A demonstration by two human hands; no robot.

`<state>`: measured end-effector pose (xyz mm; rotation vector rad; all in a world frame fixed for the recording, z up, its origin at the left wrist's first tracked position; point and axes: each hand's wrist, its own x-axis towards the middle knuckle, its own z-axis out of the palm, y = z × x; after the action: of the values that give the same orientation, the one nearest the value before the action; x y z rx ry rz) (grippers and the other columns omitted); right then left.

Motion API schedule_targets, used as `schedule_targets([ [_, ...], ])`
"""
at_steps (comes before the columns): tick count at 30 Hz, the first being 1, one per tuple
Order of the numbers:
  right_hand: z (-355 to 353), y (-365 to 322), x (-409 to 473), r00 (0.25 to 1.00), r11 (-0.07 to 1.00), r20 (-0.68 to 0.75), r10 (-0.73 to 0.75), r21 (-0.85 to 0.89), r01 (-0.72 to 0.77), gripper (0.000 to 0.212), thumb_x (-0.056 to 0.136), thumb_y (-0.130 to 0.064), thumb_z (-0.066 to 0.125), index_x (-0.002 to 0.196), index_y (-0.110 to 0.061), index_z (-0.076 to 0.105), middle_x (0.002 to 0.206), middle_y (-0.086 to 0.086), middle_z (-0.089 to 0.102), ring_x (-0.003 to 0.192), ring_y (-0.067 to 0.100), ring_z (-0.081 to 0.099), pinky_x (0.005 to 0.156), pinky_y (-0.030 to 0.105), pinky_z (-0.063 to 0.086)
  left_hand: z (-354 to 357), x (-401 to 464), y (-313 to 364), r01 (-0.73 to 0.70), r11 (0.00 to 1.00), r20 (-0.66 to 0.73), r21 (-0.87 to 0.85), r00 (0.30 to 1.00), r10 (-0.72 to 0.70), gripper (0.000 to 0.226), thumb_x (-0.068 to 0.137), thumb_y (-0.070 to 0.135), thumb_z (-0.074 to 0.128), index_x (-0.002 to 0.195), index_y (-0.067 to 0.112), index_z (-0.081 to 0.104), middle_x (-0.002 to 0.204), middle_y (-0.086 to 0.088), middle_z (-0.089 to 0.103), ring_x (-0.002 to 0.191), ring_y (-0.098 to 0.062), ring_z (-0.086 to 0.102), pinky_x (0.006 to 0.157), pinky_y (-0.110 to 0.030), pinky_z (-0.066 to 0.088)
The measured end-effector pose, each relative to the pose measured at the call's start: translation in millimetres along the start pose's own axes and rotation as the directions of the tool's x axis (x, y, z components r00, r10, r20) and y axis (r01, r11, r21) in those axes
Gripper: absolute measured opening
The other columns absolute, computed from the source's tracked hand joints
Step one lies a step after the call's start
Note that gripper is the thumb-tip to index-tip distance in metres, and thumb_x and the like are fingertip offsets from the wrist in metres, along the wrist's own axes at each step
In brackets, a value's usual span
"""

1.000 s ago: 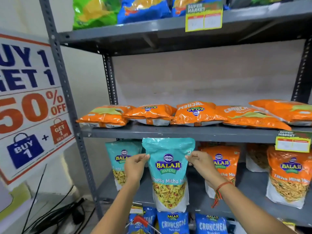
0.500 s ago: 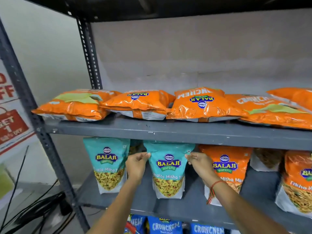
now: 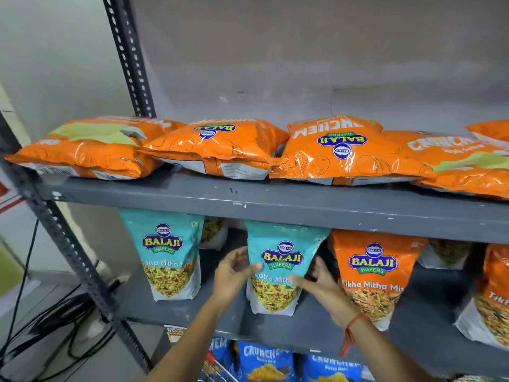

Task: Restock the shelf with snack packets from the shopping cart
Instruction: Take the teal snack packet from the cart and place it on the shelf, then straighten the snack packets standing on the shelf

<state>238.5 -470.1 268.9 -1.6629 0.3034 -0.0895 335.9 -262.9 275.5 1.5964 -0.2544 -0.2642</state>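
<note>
Grey steel shelf (image 3: 275, 201), orange packets (image 3: 341, 153) lying flat along its upper board. Below, the teal packet (image 3: 278, 267) stands mid-board between a teal neighbour (image 3: 168, 255) and an orange pouch (image 3: 371, 274). Left hand (image 3: 234, 274) and right hand (image 3: 316, 285) flank it, fingers spread, thumbs touching its front.

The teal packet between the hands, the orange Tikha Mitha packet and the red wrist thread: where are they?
Teal packet (image 3: 282, 257): head view, on its logo.
Orange Tikha Mitha packet (image 3: 373, 261): head view, on its logo.
Red wrist thread (image 3: 354, 322): head view, on the band.
</note>
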Motion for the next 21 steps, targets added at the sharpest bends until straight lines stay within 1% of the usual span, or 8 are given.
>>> schedule_targets([
  [2,4,25,2,0.991,0.994,0.078,0.108,-0.041,-0.105,0.087,0.067,-0.026,0.083,0.134,-0.026,0.027,0.134,-0.009,0.047,0.125,0.013,0.043,0.104,0.033,0.039,1,-9,-22,0.084,0.992,0.037,0.09,0.995,-0.088,0.074,0.059,0.021,0.087,0.124,0.014,0.052,0.121,0.003,0.059,0.112,-0.01,0.056,0.093,-0.027,0.048],
  [4,10,49,4,0.978,0.986,0.135,0.162,-0.05,-0.156,0.079,0.07,-0.011,0.08,0.131,-0.023,0.031,0.133,-0.001,0.051,0.117,0.01,0.05,0.09,0.021,0.046,3,-19,-42,0.132,0.987,0.092,0.089,0.986,-0.14,0.067,0.065,0.004,0.082,0.121,0.012,0.047,0.119,0.002,0.059,0.1,0.002,0.06,0.078,-0.011,0.048],
  [5,13,59,5,0.976,0.986,0.141,0.164,-0.043,-0.16,0.072,0.071,-0.007,0.078,0.127,-0.025,0.036,0.13,0.0,0.054,0.114,0.007,0.053,0.084,0.017,0.048,3,-20,-53,0.134,0.984,0.106,0.113,0.984,-0.146,0.061,0.065,-0.001,0.081,0.116,0.014,0.049,0.118,-0.002,0.062,0.095,0.003,0.064,0.073,-0.009,0.049],
  [8,23,78,12,0.984,0.988,0.092,0.151,-0.005,-0.151,0.055,0.07,-0.008,0.078,0.108,-0.032,0.047,0.126,-0.001,0.059,0.111,0.006,0.056,0.085,0.019,0.049,2,-20,-73,0.122,0.985,0.04,0.122,0.991,-0.128,0.053,0.061,0.014,0.086,0.105,0.024,0.058,0.113,-0.005,0.069,0.107,-0.017,0.066,0.082,-0.021,0.055],
  [11,30,85,21,0.988,0.99,0.063,0.138,-0.008,-0.138,0.059,0.062,-0.018,0.083,0.106,-0.038,0.047,0.124,-0.006,0.061,0.116,0.01,0.056,0.097,0.031,0.047,-2,-17,-78,0.137,0.984,-0.005,0.11,0.991,-0.137,0.053,0.058,0.024,0.086,0.105,0.025,0.062,0.11,-0.005,0.072,0.106,-0.022,0.067,0.093,-0.042,0.054],
  [14,31,87,26,0.99,0.992,0.058,0.129,0.004,-0.13,0.062,0.059,-0.023,0.084,0.106,-0.042,0.046,0.124,-0.007,0.061,0.116,0.009,0.056,0.094,0.028,0.048,-1,-15,-77,0.141,0.983,-0.018,0.12,0.99,-0.139,0.045,0.067,0.007,0.081,0.1,0.029,0.06,0.105,0.002,0.071,0.105,-0.019,0.067,0.093,-0.037,0.054],
  [19,30,84,16,0.994,0.994,0.063,0.094,0.045,-0.097,0.069,0.064,-0.008,0.082,0.114,-0.034,0.043,0.126,-0.004,0.057,0.111,0.003,0.055,0.076,0.014,0.052,6,-25,-73,0.106,0.982,-0.057,0.159,0.994,-0.098,0.046,0.07,0.011,0.08,0.105,0.03,0.057,0.103,0.011,0.068,0.101,-0.009,0.064,0.09,-0.029,0.054],
  [21,27,85,3,0.997,0.995,0.017,0.077,0.058,-0.077,0.091,0.065,-0.005,0.082,0.136,-0.03,0.031,0.135,-0.005,0.045,0.121,0.009,0.047,0.09,0.022,0.05,12,-38,-69,0.08,0.982,-0.168,0.172,0.985,-0.051,0.045,0.069,0.016,0.081,0.106,0.024,0.055,0.098,0.011,0.066,0.095,-0.007,0.063,0.085,-0.029,0.053],
])
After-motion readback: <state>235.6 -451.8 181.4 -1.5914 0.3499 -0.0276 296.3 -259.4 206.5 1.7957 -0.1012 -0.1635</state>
